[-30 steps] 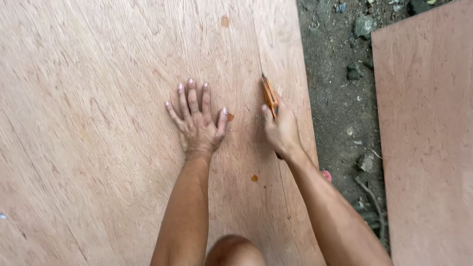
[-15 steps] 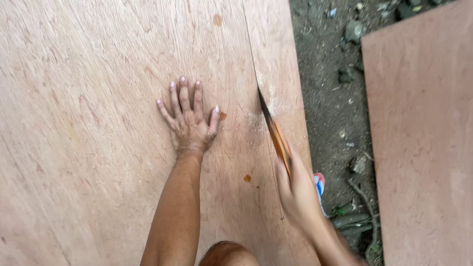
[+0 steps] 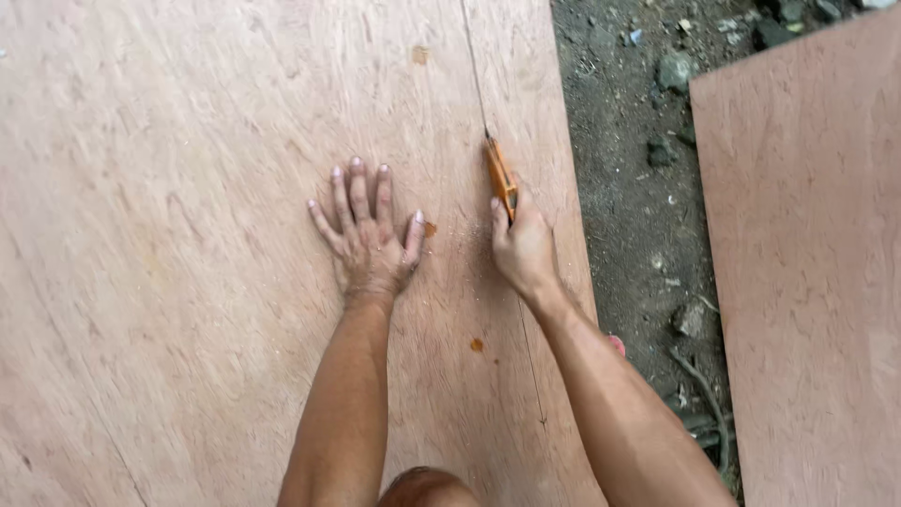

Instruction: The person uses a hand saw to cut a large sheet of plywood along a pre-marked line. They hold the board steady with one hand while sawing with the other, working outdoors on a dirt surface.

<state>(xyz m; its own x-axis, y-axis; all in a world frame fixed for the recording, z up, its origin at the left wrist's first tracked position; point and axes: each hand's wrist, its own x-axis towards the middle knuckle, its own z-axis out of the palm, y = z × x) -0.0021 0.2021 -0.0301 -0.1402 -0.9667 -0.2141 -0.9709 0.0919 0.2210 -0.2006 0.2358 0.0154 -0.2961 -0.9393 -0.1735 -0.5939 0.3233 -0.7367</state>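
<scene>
Across the head view, from the top edge to the bottom: a large plywood sheet (image 3: 188,282), pale pink-brown, with a thin pencil or cut line along its right part. Left hand (image 3: 368,235) flat on the sheet, fingers spread and released, palm down, apparently to pin the sheet against the push of the tool. Right hand (image 3: 524,246) clenched around the orange handle of a handsaw (image 3: 500,176), set right on the line, well placed to guide the blade straight. Fine sawdust beside the handle, between the two hands. Narrow strip of the sheet to the right of the line, then dark stony ground (image 3: 638,188), then a second plywood sheet (image 3: 807,282), apart from the first.

Hard to make out: the saw blade itself, edge-on and mostly sunk in the kerf, so only a thin dark line above the handle. Cannot tell how far the cut runs behind the hand. Both sheets cut off by the frame; a knee at the bottom edge, and a small red-pink thing under the right forearm, unclear.
</scene>
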